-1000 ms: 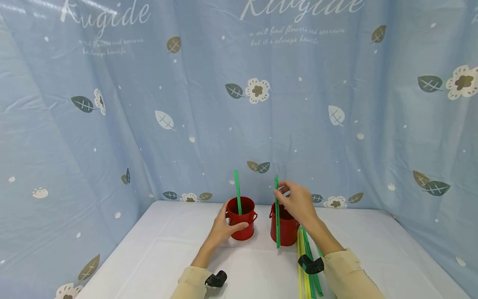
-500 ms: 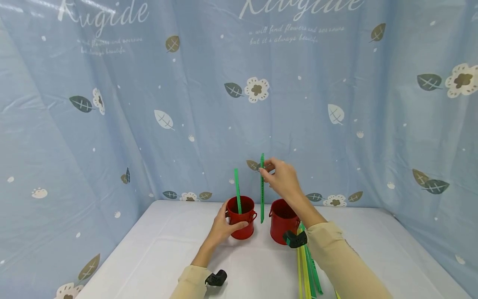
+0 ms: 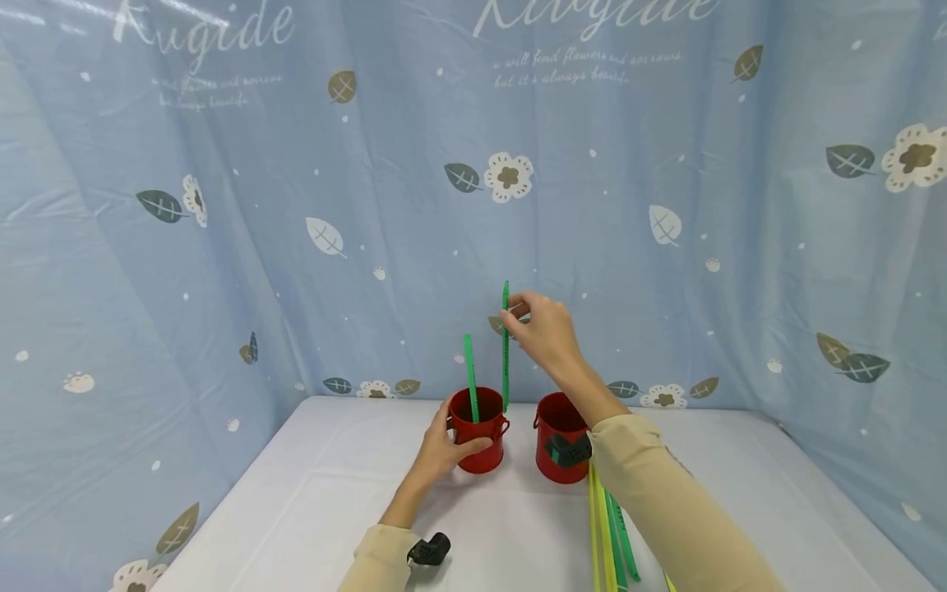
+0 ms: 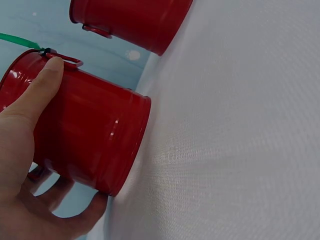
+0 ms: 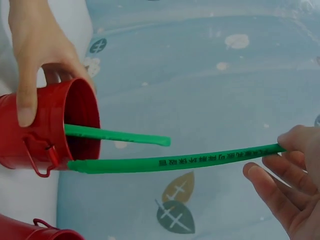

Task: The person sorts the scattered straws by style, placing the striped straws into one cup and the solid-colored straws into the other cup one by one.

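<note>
My left hand (image 3: 438,450) grips a small red metal bucket (image 3: 479,459) round its side, thumb at the front. A green straw (image 3: 470,370) stands inside it, leaning slightly left. Between thumb and fingers my right hand (image 3: 546,330) pinches another green straw (image 3: 506,362) near its upper end. That straw hangs almost upright, its lower end at the bucket's right rim; dark printed characters run along it in the right wrist view. In the left wrist view the thumb (image 4: 42,90) lies across the bucket wall beside a handle lug.
A second red bucket (image 3: 551,474) stands to the right, partly behind the right wrist's black camera (image 3: 570,450). Several yellow straws (image 3: 605,534) and green straws (image 3: 623,543) lie on the white tablecloth (image 3: 518,543) near the right forearm. A blue patterned curtain (image 3: 399,247) hangs behind.
My right hand has lifted the green straw from in front of the right bucket and carried it up and left to the left bucket's rim. The left hand has stayed in place.
</note>
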